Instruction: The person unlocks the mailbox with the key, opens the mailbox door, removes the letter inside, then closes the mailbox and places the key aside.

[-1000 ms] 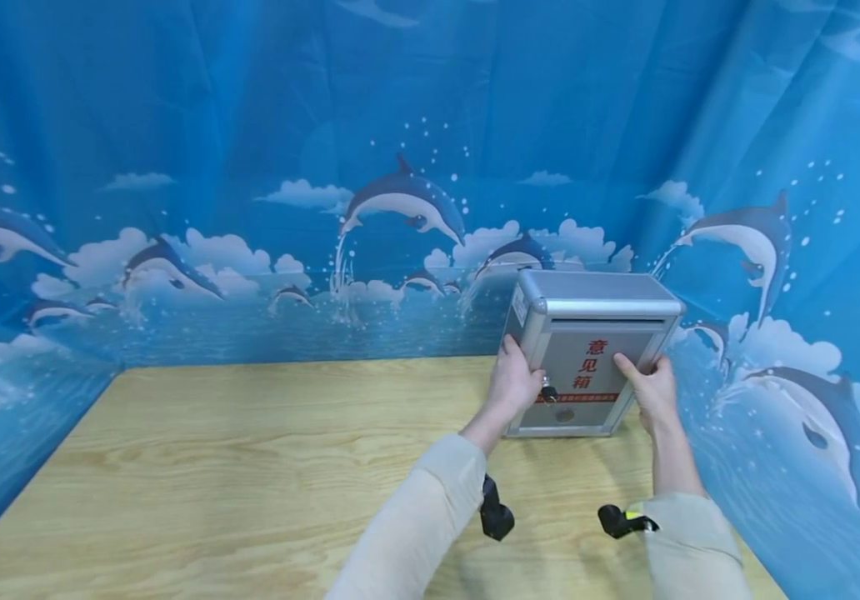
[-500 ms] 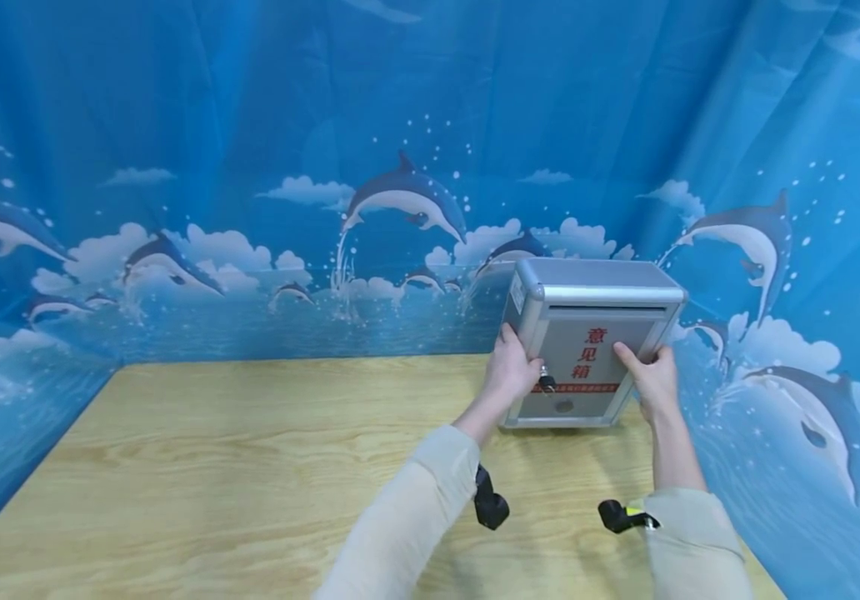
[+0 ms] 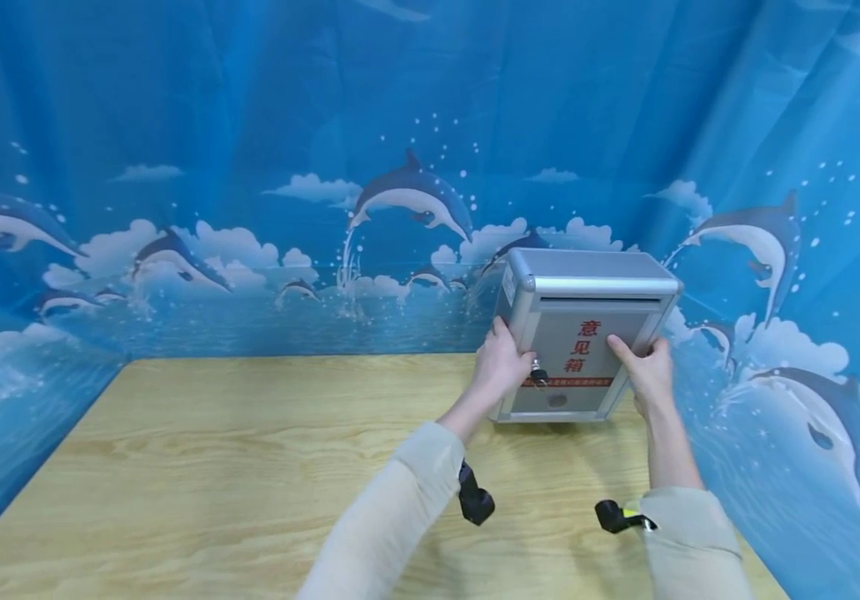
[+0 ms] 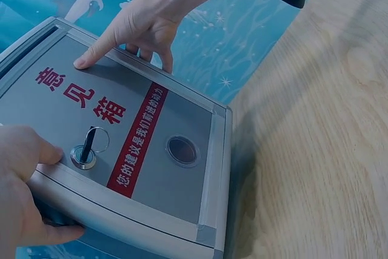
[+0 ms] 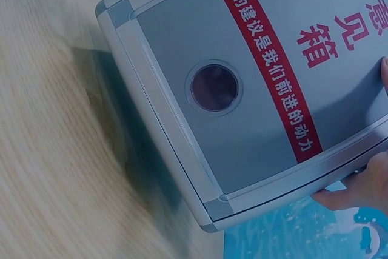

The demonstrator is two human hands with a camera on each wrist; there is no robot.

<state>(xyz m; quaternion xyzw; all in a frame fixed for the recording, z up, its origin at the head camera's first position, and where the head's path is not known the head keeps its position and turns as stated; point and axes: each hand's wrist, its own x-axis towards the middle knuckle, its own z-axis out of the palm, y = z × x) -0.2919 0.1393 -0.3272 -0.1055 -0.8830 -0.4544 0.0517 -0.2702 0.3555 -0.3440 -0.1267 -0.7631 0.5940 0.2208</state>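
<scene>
A silver-grey metal suggestion box [image 3: 595, 333] with red lettering stands near the back right of the table, its front towards me. A dark gap and shadow show below its lower edge in the right wrist view. My left hand [image 3: 500, 364] grips its left side, thumb on the front frame beside the lock with a key [image 4: 85, 153]. My right hand [image 3: 649, 375] holds the right side, its thumb pressing the front panel by the lettering. A narrow slot [image 3: 602, 299] runs under the top edge, and a round window [image 5: 214, 87] sits low on the front.
The wooden table [image 3: 250, 450] stretches to the left and in front of the box. A blue dolphin-print curtain [image 3: 265, 208] hangs behind the table and along its right side, close to the box.
Both hands have moved the box slightly upward and to the left over the last second. Their grip on its sides looks the same.
</scene>
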